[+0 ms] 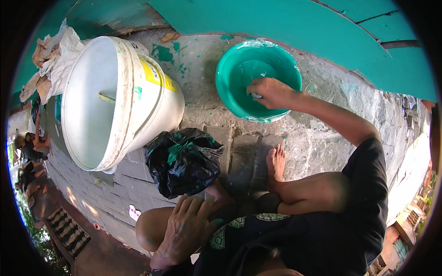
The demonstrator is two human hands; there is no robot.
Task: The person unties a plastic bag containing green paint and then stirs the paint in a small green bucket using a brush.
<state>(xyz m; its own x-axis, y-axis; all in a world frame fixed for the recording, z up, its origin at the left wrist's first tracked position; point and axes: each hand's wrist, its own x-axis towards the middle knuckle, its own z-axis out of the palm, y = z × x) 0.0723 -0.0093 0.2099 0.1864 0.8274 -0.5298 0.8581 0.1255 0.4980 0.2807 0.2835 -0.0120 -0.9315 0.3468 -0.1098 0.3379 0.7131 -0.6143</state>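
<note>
My right hand [272, 93] reaches over the near rim of a round tub [221, 92], whose inside is coated in teal paint. The fingers are closed around a small pale thing [256, 95], mostly hidden by them, so its kind does not show. Thin whitish liquid or residue lies on the tub's bottom. My left hand [186, 230] rests at my bent left knee with its fingers stretched out and nothing in them. Teal smears mark its skin. Just beyond it lies a crumpled black plastic bag [184, 170] with teal paint on its folds.
A big white bucket [133, 106] stands left of the tub, with a short stick [107, 98] inside. Crumpled pale sheets [57, 60] lie behind it. A teal wall [276, 18] runs along the back. Paint spots mark the paved ground. People [34, 145] are at the far left.
</note>
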